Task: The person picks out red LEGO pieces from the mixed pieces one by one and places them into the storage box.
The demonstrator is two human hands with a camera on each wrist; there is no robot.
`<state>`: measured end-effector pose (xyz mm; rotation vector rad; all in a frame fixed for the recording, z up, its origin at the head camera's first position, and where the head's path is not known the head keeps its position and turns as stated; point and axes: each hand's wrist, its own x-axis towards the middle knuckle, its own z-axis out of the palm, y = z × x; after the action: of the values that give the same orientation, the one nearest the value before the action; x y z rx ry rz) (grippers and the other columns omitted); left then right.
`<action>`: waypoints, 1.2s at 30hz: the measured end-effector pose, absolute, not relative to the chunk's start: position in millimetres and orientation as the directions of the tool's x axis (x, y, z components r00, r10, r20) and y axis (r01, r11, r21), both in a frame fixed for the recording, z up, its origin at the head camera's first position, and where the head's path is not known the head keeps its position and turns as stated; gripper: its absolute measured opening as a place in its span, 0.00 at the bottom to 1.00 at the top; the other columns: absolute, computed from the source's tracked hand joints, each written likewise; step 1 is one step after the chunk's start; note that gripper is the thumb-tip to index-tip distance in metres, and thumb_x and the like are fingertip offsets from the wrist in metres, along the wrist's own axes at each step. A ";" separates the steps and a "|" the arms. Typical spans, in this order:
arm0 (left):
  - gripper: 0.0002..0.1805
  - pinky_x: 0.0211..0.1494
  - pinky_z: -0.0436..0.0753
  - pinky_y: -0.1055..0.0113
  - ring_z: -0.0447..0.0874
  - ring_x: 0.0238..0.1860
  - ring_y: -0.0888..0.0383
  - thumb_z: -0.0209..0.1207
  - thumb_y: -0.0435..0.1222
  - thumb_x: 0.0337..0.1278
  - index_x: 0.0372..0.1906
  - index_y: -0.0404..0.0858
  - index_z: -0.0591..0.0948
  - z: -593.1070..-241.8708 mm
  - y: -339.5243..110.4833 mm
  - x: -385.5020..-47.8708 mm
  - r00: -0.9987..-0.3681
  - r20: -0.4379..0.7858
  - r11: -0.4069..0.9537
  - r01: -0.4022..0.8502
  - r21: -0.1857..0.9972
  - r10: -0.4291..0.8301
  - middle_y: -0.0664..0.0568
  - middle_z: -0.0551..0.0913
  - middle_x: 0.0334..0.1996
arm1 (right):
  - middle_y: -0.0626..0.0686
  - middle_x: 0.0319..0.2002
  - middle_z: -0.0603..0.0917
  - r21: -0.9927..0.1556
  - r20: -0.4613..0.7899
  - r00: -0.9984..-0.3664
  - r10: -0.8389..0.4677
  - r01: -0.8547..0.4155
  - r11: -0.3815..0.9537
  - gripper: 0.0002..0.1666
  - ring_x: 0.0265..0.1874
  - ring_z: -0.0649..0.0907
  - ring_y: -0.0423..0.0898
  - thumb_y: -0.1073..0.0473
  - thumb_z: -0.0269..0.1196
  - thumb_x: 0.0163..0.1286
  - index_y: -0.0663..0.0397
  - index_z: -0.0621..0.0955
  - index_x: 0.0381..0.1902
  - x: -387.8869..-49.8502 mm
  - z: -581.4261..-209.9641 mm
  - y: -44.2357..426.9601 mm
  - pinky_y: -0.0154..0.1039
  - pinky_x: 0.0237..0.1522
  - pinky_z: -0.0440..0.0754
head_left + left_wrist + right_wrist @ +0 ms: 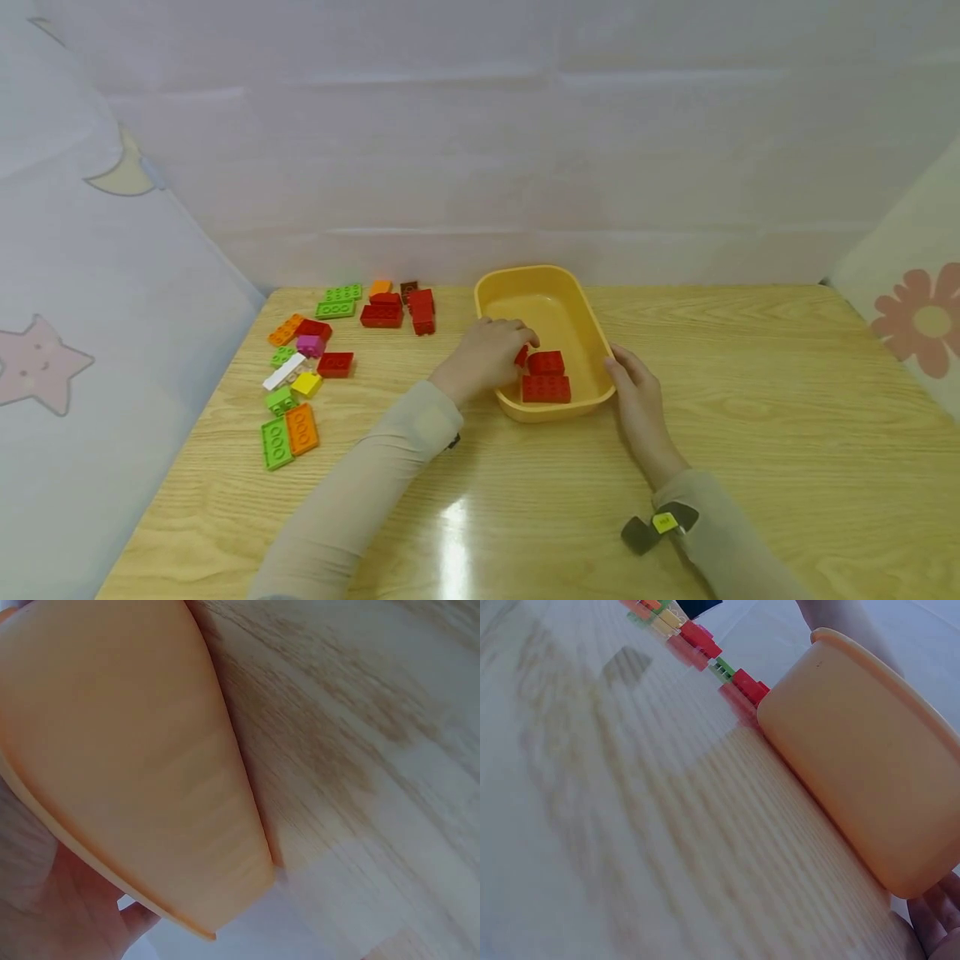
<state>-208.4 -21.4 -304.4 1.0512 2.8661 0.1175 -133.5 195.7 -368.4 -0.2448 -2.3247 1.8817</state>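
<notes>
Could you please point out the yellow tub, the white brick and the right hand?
Yellow tub (546, 321), head view, bare inside floor.
White brick (285, 372), head view, middle of its length.
Right hand (640, 402), head view, its back.

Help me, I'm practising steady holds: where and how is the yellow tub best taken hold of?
On the yellow tub, I'd pinch the rim of the long right wall, from the right, thumb over the edge and fingers outside. The tub sits upright, so that edge is exposed; the right hand is on it, while the left hand reaches over the left wall.
</notes>
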 end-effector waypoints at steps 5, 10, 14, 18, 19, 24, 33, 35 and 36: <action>0.24 0.63 0.70 0.60 0.78 0.58 0.56 0.68 0.44 0.58 0.60 0.51 0.80 -305.0 -22.3 -208.1 -0.769 -0.056 0.770 0.628 0.112 0.636 0.58 0.80 0.57 | 0.56 0.67 0.73 -0.980 0.004 -0.978 0.209 0.038 0.197 0.30 0.62 0.73 0.46 0.48 0.51 0.79 0.61 0.70 0.70 -133.5 -368.4 194.9 0.21 0.56 0.71; 0.24 0.62 0.70 0.60 0.77 0.58 0.56 0.68 0.44 0.58 0.61 0.52 0.80 -304.3 -21.6 -206.8 -0.772 -0.056 0.773 0.625 0.109 0.633 0.58 0.80 0.58 | 0.56 0.67 0.72 -0.982 -0.003 -0.977 0.213 0.043 0.186 0.30 0.62 0.73 0.45 0.48 0.51 0.79 0.61 0.70 0.70 -133.3 -368.4 195.1 0.21 0.56 0.71; 0.23 0.60 0.71 0.60 0.78 0.56 0.56 0.68 0.45 0.59 0.60 0.51 0.81 -304.5 -21.4 -206.5 -0.764 -0.041 0.764 0.639 0.095 0.644 0.58 0.81 0.56 | 0.56 0.67 0.73 -0.985 -0.011 -0.976 0.217 0.049 0.166 0.30 0.60 0.73 0.43 0.48 0.51 0.79 0.61 0.70 0.70 -133.9 -368.2 194.8 0.22 0.55 0.72; 0.18 0.60 0.72 0.60 0.79 0.54 0.57 0.64 0.43 0.64 0.59 0.51 0.81 -304.8 -24.0 -207.9 -0.753 -0.014 0.751 0.655 0.087 0.658 0.59 0.82 0.54 | 0.57 0.67 0.73 -0.984 -0.011 -0.976 0.217 0.049 0.173 0.30 0.61 0.73 0.43 0.48 0.51 0.79 0.61 0.70 0.70 -133.6 -367.3 194.5 0.22 0.55 0.72; 0.17 0.60 0.73 0.60 0.79 0.53 0.57 0.62 0.42 0.65 0.58 0.51 0.81 -304.7 -24.9 -208.2 -0.750 -0.007 0.748 0.658 0.085 0.661 0.59 0.82 0.54 | 0.57 0.67 0.73 -0.983 -0.009 -0.977 0.215 0.049 0.178 0.30 0.61 0.73 0.43 0.48 0.51 0.79 0.61 0.70 0.70 -133.4 -367.1 194.6 0.22 0.55 0.72; 0.14 0.60 0.74 0.60 0.80 0.53 0.57 0.58 0.41 0.69 0.56 0.51 0.83 -302.4 -30.0 -208.1 -0.734 0.026 0.730 0.678 0.088 0.678 0.59 0.83 0.52 | 0.57 0.67 0.73 -0.985 -0.006 -0.977 0.211 0.042 0.165 0.30 0.59 0.74 0.42 0.49 0.51 0.79 0.62 0.70 0.70 -134.0 -368.8 194.4 0.21 0.53 0.73; 0.12 0.61 0.73 0.60 0.80 0.54 0.56 0.58 0.39 0.70 0.53 0.49 0.84 -295.0 -39.6 -205.8 -0.697 0.117 0.687 0.717 0.115 0.708 0.58 0.84 0.50 | 0.58 0.66 0.73 -0.984 -0.001 -0.976 0.220 0.041 0.175 0.30 0.60 0.74 0.44 0.48 0.52 0.79 0.62 0.70 0.69 -135.4 -370.6 194.8 0.21 0.53 0.73; 0.12 0.63 0.73 0.60 0.79 0.55 0.55 0.58 0.38 0.70 0.53 0.48 0.84 -292.8 -42.8 -204.5 -0.684 0.151 0.675 0.730 0.113 0.714 0.56 0.83 0.52 | 0.58 0.67 0.73 -0.984 0.001 -0.975 0.223 0.039 0.175 0.30 0.60 0.74 0.44 0.49 0.52 0.79 0.62 0.70 0.69 -135.9 -370.8 194.6 0.21 0.53 0.73; 0.12 0.63 0.73 0.60 0.79 0.56 0.54 0.58 0.37 0.69 0.53 0.47 0.84 -291.7 -44.8 -203.8 -0.674 0.174 0.666 0.738 0.114 0.717 0.55 0.83 0.53 | 0.58 0.67 0.73 -0.984 0.003 -0.974 0.226 0.037 0.174 0.30 0.60 0.74 0.44 0.49 0.52 0.79 0.63 0.70 0.69 -136.0 -370.6 194.4 0.21 0.53 0.73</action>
<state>-203.8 -44.8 -291.7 1.3026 2.9704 0.2866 -136.0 194.4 -370.6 -0.2588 -2.2891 1.9120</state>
